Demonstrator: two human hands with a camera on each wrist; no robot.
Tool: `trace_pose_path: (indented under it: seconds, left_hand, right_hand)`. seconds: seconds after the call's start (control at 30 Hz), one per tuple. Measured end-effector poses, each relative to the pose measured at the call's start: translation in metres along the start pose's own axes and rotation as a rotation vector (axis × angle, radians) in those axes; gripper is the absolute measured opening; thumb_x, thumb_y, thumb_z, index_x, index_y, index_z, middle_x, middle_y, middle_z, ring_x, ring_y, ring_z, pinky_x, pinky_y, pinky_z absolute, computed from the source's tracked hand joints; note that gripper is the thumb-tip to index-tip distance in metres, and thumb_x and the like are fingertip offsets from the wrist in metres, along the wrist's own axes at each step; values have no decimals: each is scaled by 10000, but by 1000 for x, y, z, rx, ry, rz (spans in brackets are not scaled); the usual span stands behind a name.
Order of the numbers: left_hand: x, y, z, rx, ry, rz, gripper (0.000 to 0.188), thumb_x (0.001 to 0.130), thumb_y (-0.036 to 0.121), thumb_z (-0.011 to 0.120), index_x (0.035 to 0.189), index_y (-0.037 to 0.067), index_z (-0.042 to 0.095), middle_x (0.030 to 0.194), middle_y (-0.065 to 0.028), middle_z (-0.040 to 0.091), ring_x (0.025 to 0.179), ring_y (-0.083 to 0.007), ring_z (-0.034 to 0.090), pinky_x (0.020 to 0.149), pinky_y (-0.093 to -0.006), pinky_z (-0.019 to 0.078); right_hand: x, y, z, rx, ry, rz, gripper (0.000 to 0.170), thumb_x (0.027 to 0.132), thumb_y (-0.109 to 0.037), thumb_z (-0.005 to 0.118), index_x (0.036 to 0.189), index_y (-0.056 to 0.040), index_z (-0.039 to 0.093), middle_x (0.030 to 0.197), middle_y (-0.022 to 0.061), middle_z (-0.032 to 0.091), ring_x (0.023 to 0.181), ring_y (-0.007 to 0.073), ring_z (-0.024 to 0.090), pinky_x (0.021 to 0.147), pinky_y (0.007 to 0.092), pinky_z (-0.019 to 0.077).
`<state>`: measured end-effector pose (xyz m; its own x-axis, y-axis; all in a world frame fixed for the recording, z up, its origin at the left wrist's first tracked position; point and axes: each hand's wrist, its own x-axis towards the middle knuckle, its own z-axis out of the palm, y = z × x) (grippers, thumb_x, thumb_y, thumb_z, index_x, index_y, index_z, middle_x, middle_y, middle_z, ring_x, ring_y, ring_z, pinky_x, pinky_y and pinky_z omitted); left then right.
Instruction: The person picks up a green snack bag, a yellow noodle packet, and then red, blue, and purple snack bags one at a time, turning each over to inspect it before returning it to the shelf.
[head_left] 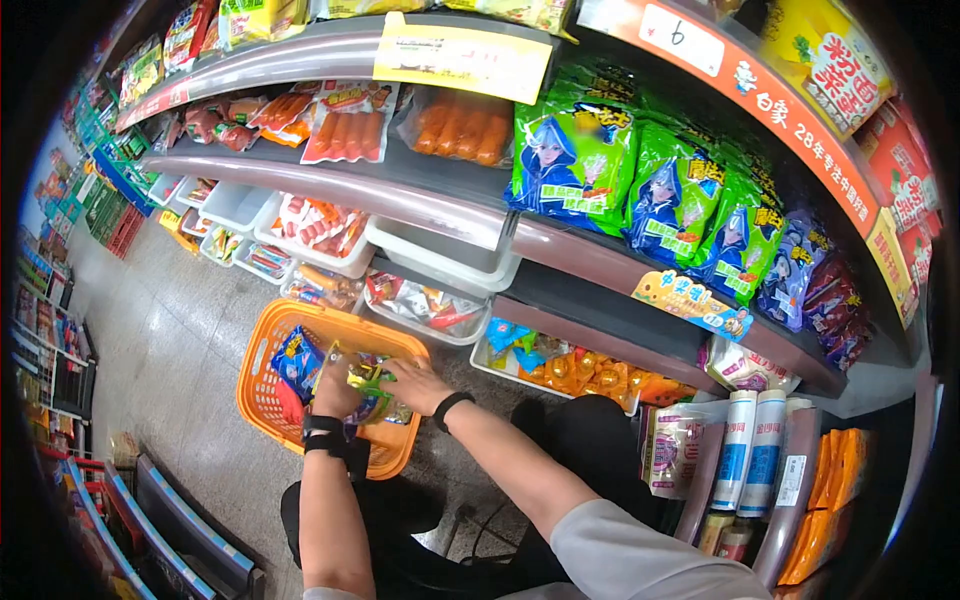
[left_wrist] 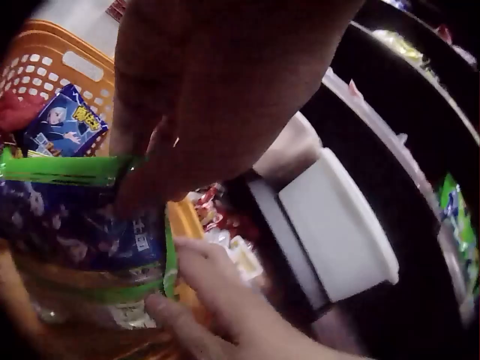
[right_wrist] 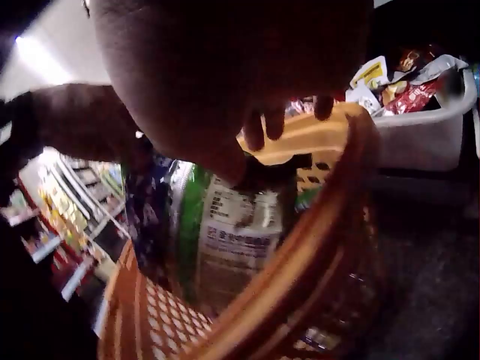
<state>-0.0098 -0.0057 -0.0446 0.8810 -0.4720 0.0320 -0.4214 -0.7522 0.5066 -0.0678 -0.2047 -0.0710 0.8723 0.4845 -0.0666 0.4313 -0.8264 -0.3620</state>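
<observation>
An orange plastic basket (head_left: 262, 345) stands on the floor by the shelves. Inside it are a blue snack packet (head_left: 297, 362) and a red item (head_left: 288, 402). Both hands are over the basket with a green-edged snack bag (left_wrist: 75, 217) printed with dark blue pictures. My left hand (head_left: 338, 388) grips the bag's upper edge, its fingertips partly hidden by the hand itself. On the other side, my right hand (head_left: 418, 388) pinches the bag's side edge between thumb and fingers. Pale label print shows on the bag (right_wrist: 236, 225) in the right wrist view.
Low white bins (head_left: 440, 305) with packets line the shelf base just beyond the basket. Green snack bags (head_left: 572, 165) and packed sausages (head_left: 460, 128) fill the shelf above. Another rack (head_left: 190, 530) stands at lower left, and the person's dark-clothed knees (head_left: 590, 440) are close to the basket.
</observation>
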Motion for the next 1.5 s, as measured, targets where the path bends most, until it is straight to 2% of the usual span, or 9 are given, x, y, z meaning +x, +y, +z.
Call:
trace_pose_path:
  seconds: [0.1,0.13,0.17,0.3,0.37,0.5,0.67,1.1,1.5]
  left_hand:
    - [7,-5,-16,-352,-79,-14,487,566,-28,715,1044,28,636,973,-111,660,883,-220,634,746,-318,525]
    - [10,51,-59,-407,-175,-322,460,596,-59,699,1046,5,626,1009,-78,653,917,-178,622,782,-298,515]
    - [11,44,-55,-539,2,-167,391,669,-81,673,1047,12,643,934,-41,660,871,-113,617,751,-274,510]
    - [12,111,-108,-886,17,-167,481,748,-47,699,1201,10,547,1067,-52,620,987,-140,582,856,-286,477]
    - [6,121,-122,-1012,-142,-130,547,798,41,729,1284,9,479,1177,-55,582,1059,-143,551,914,-300,450]
    - [-12,137,-126,-987,-285,-211,420,809,93,735,1186,9,570,1050,-16,647,935,-100,590,866,-272,467]
    - [-10,167,-126,-1195,8,-79,385,816,90,731,1159,-2,584,1067,-37,654,937,-88,592,850,-259,472]
    - [-11,175,-128,-1046,58,204,663,701,69,828,1270,8,493,1136,-48,608,1015,-106,561,884,-277,464]
    - [-13,172,-130,-1047,11,161,682,669,38,842,1262,34,504,1140,-33,621,1012,-115,588,901,-288,467]
  right_hand:
    - [4,4,-15,320,180,21,338,851,-99,547,1187,-137,534,1250,152,520,1190,307,491,994,451,357]
    - [4,3,-42,458,73,110,236,864,-87,515,1099,-77,527,1058,168,596,1006,336,587,833,438,458]
    - [3,9,-48,557,189,70,183,884,-106,520,1056,-45,511,889,180,615,862,362,622,706,440,489]
    - [-18,6,-143,709,298,115,194,906,-180,532,1052,-55,561,924,196,641,867,360,628,727,442,483]
    - [-29,5,-177,781,486,46,218,914,-201,544,1058,-42,586,944,166,647,838,287,645,734,393,488]
    - [-62,-9,-229,1064,595,180,248,915,-214,592,1093,-41,607,944,49,647,843,116,607,747,273,480]
    - [-71,-21,-229,1600,676,143,407,919,-193,617,1260,-10,490,1139,97,609,1070,122,550,915,256,419]
    - [-80,-16,-218,1522,559,2,412,901,-172,626,1242,27,508,1153,86,613,1038,127,572,920,278,423]
    - [-81,-19,-215,1523,613,-29,449,883,-188,648,1246,34,503,1175,97,609,1066,147,564,947,294,406]
